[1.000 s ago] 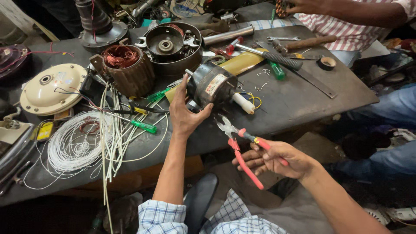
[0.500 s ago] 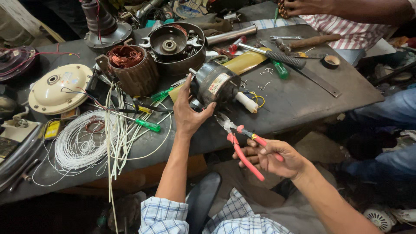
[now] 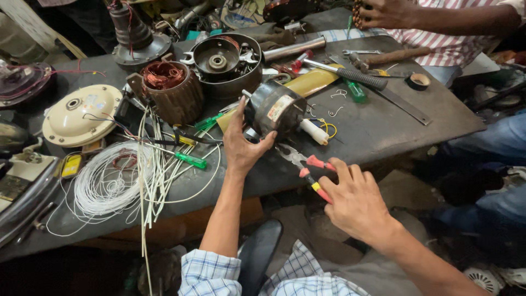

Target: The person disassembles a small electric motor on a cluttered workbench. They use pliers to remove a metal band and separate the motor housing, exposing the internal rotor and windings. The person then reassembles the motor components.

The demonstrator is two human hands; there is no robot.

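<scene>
My left hand (image 3: 241,147) stays cupped on the small motor (image 3: 274,112) at the table (image 3: 383,129) edge. My right hand (image 3: 353,200) has turned palm-down, now gripping the red-handled pliers (image 3: 307,167), nose nearer the motor. Looks ready to work on it.

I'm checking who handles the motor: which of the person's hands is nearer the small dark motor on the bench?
Left. The left hand touches the dark motor from its near side; the right hand, holding red-handled pliers, sits off the bench edge.
</scene>
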